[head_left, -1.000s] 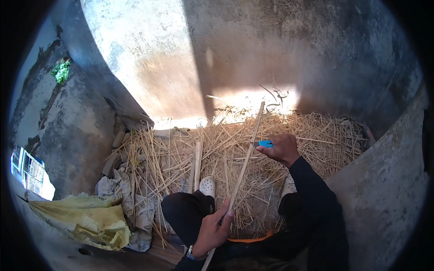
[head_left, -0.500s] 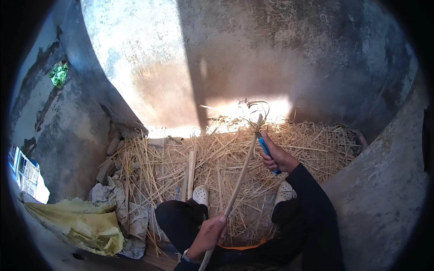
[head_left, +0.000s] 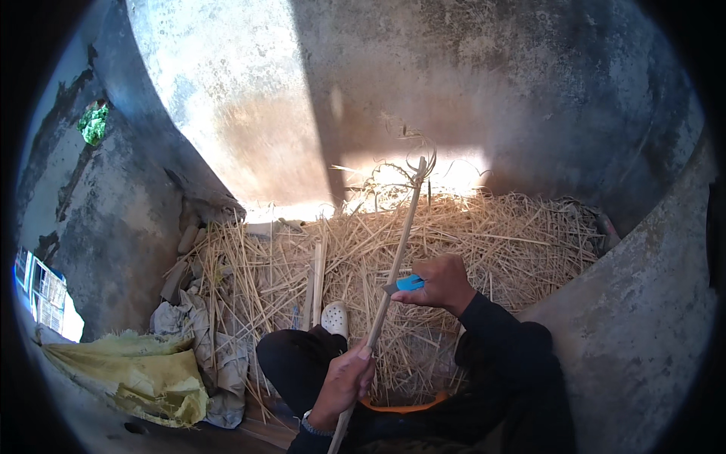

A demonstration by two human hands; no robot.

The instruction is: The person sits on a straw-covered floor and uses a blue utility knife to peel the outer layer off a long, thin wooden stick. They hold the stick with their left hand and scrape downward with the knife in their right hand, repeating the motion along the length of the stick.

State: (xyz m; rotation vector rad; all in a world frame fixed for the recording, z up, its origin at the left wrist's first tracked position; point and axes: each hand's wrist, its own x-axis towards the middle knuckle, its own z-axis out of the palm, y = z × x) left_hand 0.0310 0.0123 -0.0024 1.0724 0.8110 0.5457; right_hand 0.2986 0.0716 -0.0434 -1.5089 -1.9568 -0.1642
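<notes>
Two hands work on one stick, with clock directions taken from the centre of the view. The left hand (head_left: 345, 384), at 6 o'clock, is closed around the lower part of the stick (head_left: 404, 237). The right hand (head_left: 442, 284), at 4 o'clock, is clenched on one knife (head_left: 410, 283) with a blue handle; its dark blade lies against the stick above the left hand. The stick slants up to about 1 o'clock, where several thin shavings (head_left: 432, 157) curl from its tip, too fine to count.

One band (head_left: 318, 430) circles the left wrist. Two dark sleeves come in from the lower edge. One pale shoe (head_left: 334, 318) with holes shows between 6 and 7 o'clock, and just beside it, at 7 to 8 o'clock, stand two slats (head_left: 318, 274). Straw (head_left: 499, 246), in strands beyond counting, spreads from 3 o'clock round to 8. Two cloths lie near 8 o'clock and touch: a yellow sheet (head_left: 132, 374) and a grey rag (head_left: 227, 378). One bright window (head_left: 47, 297) sits between 8 and 9 o'clock, and one green clump (head_left: 93, 123) is on the wall (head_left: 423, 68) near 10 o'clock.
</notes>
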